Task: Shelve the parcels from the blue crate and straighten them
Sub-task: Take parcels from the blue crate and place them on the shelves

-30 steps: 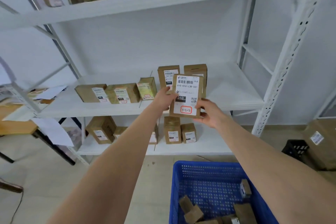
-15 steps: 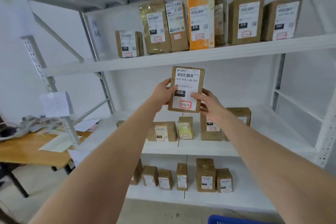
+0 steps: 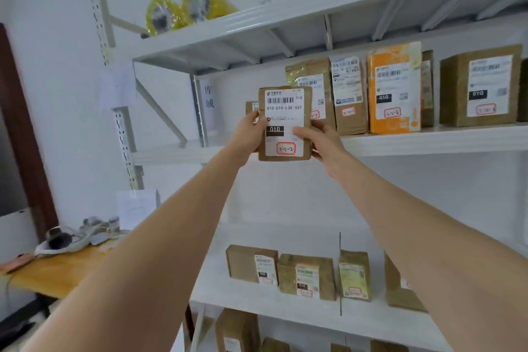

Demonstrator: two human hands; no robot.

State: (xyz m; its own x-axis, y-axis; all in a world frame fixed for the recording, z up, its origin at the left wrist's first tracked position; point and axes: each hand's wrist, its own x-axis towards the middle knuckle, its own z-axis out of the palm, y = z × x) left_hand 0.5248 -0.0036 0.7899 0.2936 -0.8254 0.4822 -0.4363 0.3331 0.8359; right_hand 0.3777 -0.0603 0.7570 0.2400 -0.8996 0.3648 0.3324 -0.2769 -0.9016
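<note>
Both hands hold one brown parcel (image 3: 286, 111) upright, label facing the camera, in front of the upper shelf (image 3: 428, 141) and not yet set on it, just left of the row of standing parcels (image 3: 394, 88). The left hand (image 3: 247, 136) grips its left edge and the right hand (image 3: 324, 141) its right edge, fingers (image 3: 300, 132) clamped on the cardboard. It looks light, flat and fairly stiff, so the side edges seem the best hold.

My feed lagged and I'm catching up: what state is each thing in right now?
Labelled parcel: upright, off the shelf, held in both hands.
Left hand: grips the parcel's left edge.
Right hand: grips its right edge, thumb on label.
Orange parcel: standing upright on the shelf.
</note>
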